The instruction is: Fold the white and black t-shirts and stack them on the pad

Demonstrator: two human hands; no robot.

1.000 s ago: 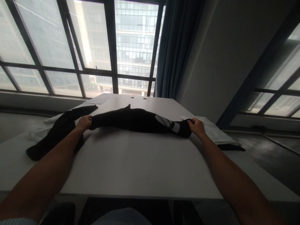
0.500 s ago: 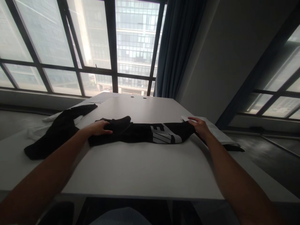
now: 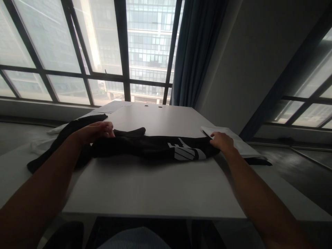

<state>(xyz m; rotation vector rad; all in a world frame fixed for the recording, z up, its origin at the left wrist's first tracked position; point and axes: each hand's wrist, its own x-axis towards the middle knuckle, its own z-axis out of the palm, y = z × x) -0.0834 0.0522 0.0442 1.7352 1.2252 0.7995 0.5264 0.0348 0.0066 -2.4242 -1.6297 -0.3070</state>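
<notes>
A black garment with a white print [image 3: 155, 146] stretches across the white table [image 3: 155, 190] between my two hands; whether it is a shirt or another piece, I cannot tell. My left hand [image 3: 100, 130] is closed on its left end, fingertips pinched at the upper edge. At the opposite end, my right hand [image 3: 221, 141] grips the upper right corner with curled fingers. A small flap of black cloth sticks up behind the garment near its middle.
More black clothing [image 3: 58, 143] lies to the left over white cloth [image 3: 37, 147]. On the right is a folded white cloth [image 3: 241, 143] with a black piece under it. Paper sheets [image 3: 111, 107] lie at the far left, near the windows and a blue curtain [image 3: 194, 58].
My left hand has gone from lying on the cloth to pinching its edge, a bit up and left. The garment's left end is raised; my right hand has shifted slightly right and down.
</notes>
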